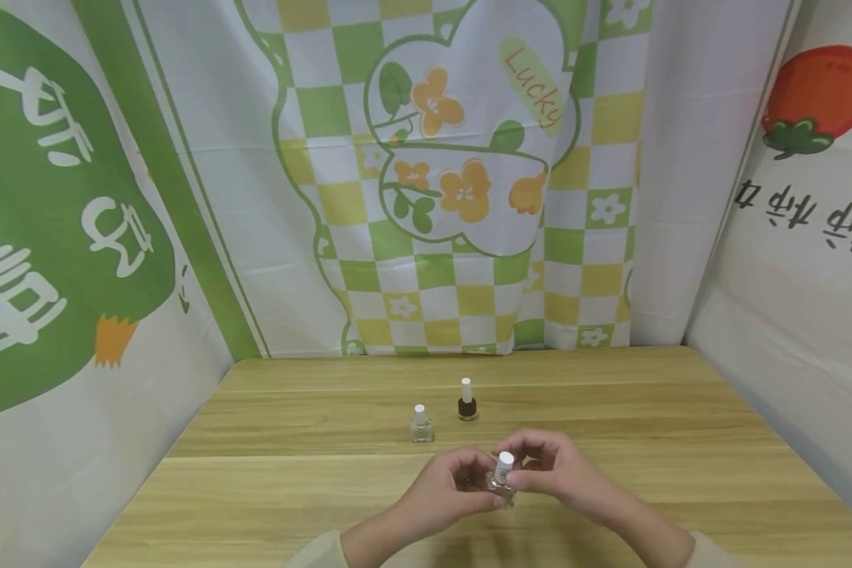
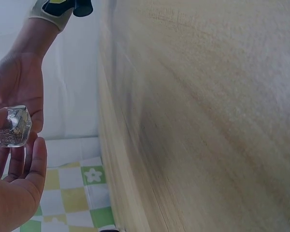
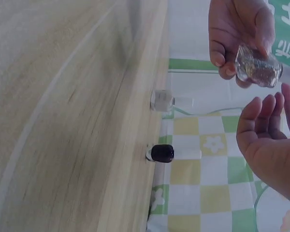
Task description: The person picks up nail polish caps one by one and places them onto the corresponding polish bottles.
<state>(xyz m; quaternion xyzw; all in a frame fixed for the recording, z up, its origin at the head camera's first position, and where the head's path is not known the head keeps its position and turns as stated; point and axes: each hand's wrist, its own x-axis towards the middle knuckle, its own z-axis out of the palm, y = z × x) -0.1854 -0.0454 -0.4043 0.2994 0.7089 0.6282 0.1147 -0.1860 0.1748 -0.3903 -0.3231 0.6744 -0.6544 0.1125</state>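
In the head view, a clear glittery nail polish bottle (image 1: 502, 472) with a white cap is held upright above the table's near side. My left hand (image 1: 442, 483) grips its glass body between thumb and fingers. At the cap, the thumb and index finger of my right hand (image 1: 555, 470) pinch from the right. The right wrist view shows silvery flecks in the glass body (image 3: 259, 67). From the left wrist, the bottle's base (image 2: 14, 131) is visible between the hands. Whether the cap is loosened, I cannot tell.
Beyond the hands stand a clear nail polish bottle (image 1: 421, 430) and, right of it and farther back, a dark one (image 1: 467, 407), both white-capped and upright. The wooden table (image 1: 291, 410) ends at a checked curtain (image 1: 468, 300), with printed cloths at both sides.
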